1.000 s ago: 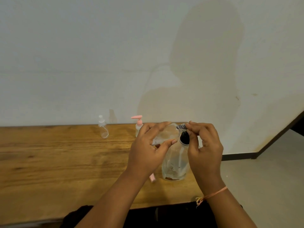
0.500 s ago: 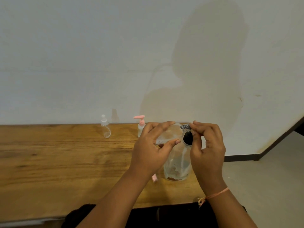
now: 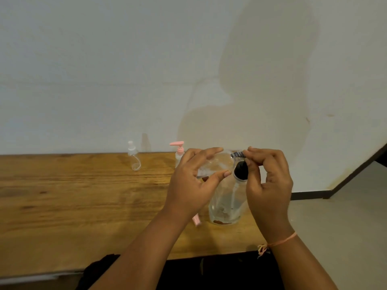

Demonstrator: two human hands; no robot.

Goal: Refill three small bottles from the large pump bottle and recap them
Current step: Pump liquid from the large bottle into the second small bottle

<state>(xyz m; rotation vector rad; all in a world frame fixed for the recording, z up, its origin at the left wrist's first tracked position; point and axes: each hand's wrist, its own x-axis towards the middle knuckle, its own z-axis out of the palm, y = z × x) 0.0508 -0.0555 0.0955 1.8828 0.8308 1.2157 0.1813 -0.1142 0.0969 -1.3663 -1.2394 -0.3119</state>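
Note:
My left hand (image 3: 194,183) grips a small clear bottle (image 3: 215,164) lying sideways in the air, thumb below and fingers over it. My right hand (image 3: 266,181) pinches the ribbed dark cap (image 3: 237,154) at that bottle's neck. Right below stands the large clear bottle (image 3: 226,206) with its black pump top (image 3: 240,171), nearly empty, on the wooden table (image 3: 83,195). A small bottle with a pink pump (image 3: 179,152) stands behind my left hand. Another small clear bottle with a white top (image 3: 133,156) stands further left by the wall.
A small pink piece (image 3: 196,221) lies on the table by my left wrist. The white wall runs along the table's far edge. The table ends just right of the large bottle, with grey floor (image 3: 335,227) beyond.
Both hands stay at the small bottle and its cap; my right fingers shift slightly on the cap. The view has drifted a little.

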